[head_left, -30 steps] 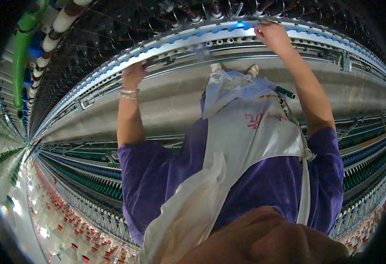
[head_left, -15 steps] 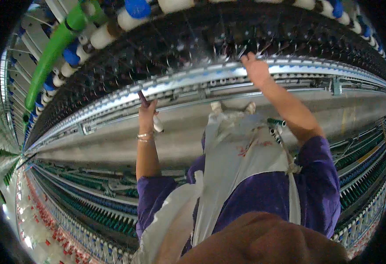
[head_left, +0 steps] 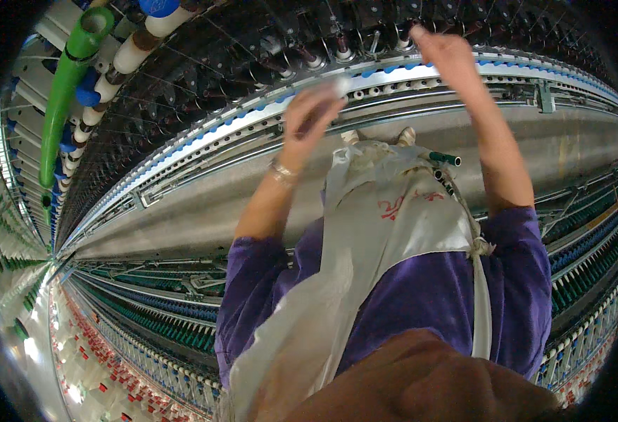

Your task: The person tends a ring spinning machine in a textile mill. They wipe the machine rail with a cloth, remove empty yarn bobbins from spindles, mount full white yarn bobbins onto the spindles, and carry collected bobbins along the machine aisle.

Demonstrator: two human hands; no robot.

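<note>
My left hand (head_left: 305,126) is raised in front of the spinning frame's rail, fingers curled round a bobbin (head_left: 341,86) whose white end shows at the fingertips. Something dark purple shows in the palm, blurred by motion. Over at the spindle row, my right hand (head_left: 451,58) has thumb and fingertips drawn together beside a spindle; whatever they hold is too small and smeared to name. Dark bobbins (head_left: 343,46) with pale bases stand on spindles between and beyond my hands.
A pale rail (head_left: 386,76) with blue marks runs along the frame. Upper left, a green tube (head_left: 66,105) hangs beside white and blue rollers (head_left: 131,53). My white apron (head_left: 386,211) carries green tubes (head_left: 444,159) at its pocket. Another machine (head_left: 154,316) stands behind me.
My left hand has moved up and right towards the spindles, with the bobbin turned in its grasp. My right hand has shifted up and slightly right along the row. The view has moved too.
</note>
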